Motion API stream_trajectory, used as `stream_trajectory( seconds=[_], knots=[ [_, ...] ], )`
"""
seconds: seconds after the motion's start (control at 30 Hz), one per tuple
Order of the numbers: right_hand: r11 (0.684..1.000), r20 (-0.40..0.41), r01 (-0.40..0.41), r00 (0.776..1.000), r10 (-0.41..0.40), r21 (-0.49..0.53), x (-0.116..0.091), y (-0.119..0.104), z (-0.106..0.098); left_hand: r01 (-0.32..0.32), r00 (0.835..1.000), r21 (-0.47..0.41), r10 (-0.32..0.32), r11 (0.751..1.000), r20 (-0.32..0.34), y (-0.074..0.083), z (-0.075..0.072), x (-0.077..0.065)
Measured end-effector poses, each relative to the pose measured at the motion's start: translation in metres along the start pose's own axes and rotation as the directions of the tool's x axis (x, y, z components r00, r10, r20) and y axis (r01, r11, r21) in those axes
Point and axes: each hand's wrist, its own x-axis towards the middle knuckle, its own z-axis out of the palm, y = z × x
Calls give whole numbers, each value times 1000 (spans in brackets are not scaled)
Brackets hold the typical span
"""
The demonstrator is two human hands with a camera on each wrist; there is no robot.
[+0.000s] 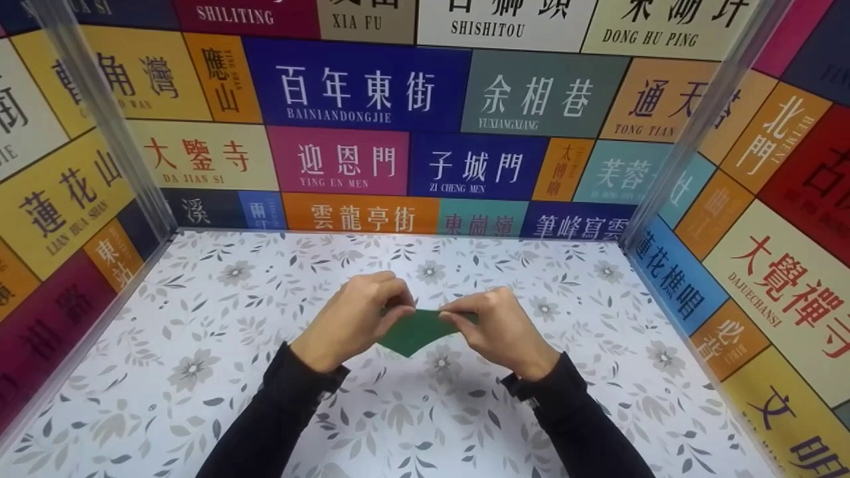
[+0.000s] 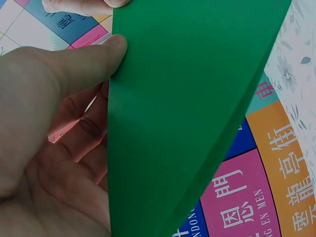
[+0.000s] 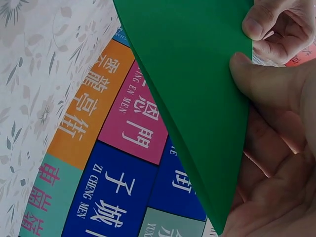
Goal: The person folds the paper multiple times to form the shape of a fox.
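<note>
- Two bare hands share one green sheet of paper, held just below the middle of the head view, its tip pointing to 6 o'clock.
- Left hand, at the paper's 9 o'clock: a narrow pinch on the long edge, its thumb lying on the near face.
- Right hand, at 3 o'clock: a matching close pinch, its thumb also on the near face, with a short stretch of edge between the hands.
- The paper looks doubled into a triangle; both wrist views show a second layer along the slanted side, slightly apart from the first.
- It is held above the flowered table surface, with the wall of lettered panels toward 12 o'clock.
- Step in hand, by my judgement: working along the fold at the 12 o'clock edge, which seems not yet fully pressed flat.
- The next move probably calls for keeping the layers lined up while the thumbs press evenly outward, toward 9 and 3 o'clock.
</note>
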Motion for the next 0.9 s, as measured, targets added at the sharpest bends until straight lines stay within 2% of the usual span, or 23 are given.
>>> stream_trajectory(
  seconds=[0.3,0.5,0.9],
  knots=[
    [999,-22,-44,999,43,-5,-1,10,-13,50,998,38,-48,998,-43,-8,-15,-3],
    [999,-53,-45,998,44,-8,-3,17,-23,52,997,30,-50,998,-56,-15,-24,-4],
    [996,-40,-80,996,79,-26,-3,20,-29,60,996,8,-59,998,-59,-20,-27,-6]
  ],
)
